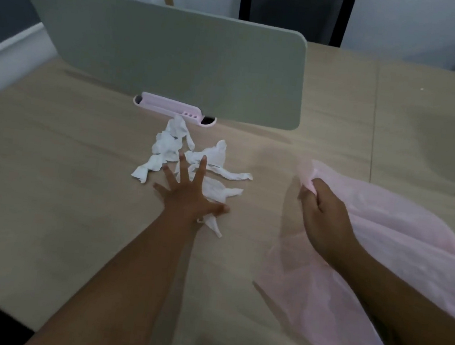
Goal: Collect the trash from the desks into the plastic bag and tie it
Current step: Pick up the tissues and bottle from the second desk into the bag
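Note:
Several crumpled white tissues (pixel 166 148) lie in a loose pile on the wooden desk (pixel 49 180), just in front of the divider. My left hand (pixel 190 193) is spread flat with straight fingers over the near part of the pile, and one tissue scrap (pixel 213 224) pokes out under its thumb side. A thin pink plastic bag (pixel 384 227) is spread across the desk at the right. My right hand (pixel 321 211) grips the bag's rim with curled fingers and holds it up off the desk.
A grey-green divider panel (pixel 163 57) stands upright across the desk behind the tissues. A pink desk organiser (pixel 171 107) sits at its foot. A seam (pixel 374 118) marks the adjoining desk to the right. Dark chairs and white walls are beyond.

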